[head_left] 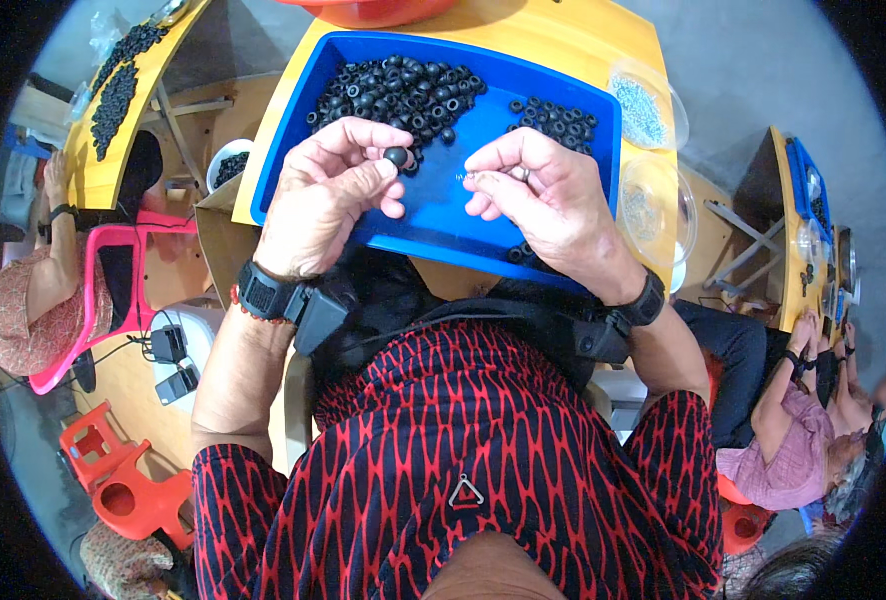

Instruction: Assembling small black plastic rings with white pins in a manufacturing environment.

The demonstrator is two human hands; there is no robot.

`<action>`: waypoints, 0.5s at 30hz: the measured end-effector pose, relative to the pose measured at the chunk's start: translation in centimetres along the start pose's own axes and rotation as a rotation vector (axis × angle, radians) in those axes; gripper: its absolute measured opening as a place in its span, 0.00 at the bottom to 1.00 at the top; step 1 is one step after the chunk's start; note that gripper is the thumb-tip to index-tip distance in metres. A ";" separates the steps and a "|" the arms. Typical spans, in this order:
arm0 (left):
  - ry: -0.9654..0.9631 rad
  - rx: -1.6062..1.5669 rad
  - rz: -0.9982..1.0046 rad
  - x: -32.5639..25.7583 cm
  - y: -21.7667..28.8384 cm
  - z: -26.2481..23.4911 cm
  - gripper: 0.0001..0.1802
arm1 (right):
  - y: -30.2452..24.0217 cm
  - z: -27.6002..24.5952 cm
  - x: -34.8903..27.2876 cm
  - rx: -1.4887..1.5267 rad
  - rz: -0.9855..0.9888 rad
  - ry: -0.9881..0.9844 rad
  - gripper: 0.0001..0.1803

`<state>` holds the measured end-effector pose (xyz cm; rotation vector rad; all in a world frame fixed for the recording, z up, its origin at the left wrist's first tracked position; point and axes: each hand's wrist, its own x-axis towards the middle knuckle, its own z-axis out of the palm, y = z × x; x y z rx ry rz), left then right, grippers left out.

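Note:
Between the thumb and fingers of my left hand (pixel 328 190) is a round black rubber part (pixel 396 157), held above the blue tray (pixel 403 215). My right hand (pixel 548 200) is pinched a little to the right, over the same tray; a tiny pale piece shows at its fingertips, too small to name. The hands are apart. Beyond my left hand lies a heap of black rubber parts (pixel 403 95), many of them ring-shaped. A smaller group of black parts (pixel 560 125) sits in the tray's far right corner, and a few more are partly hidden under my right wrist.
Right of the tray, a clear plastic container (pixel 641 110) holds small silvery pieces, with another clear round container (pixel 653 210) nearer me. A red basin (pixel 373 8) stands at the far edge. Other people work at yellow tables on both sides. A pink chair (pixel 93 300) is at left.

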<state>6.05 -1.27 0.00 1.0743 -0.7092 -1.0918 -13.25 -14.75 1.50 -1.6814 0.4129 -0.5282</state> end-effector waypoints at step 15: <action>-0.138 -0.596 -0.075 -0.3 -2.9 2.1 0.13 | -1.3 0.0 1.6 -0.285 -0.239 -0.060 0.05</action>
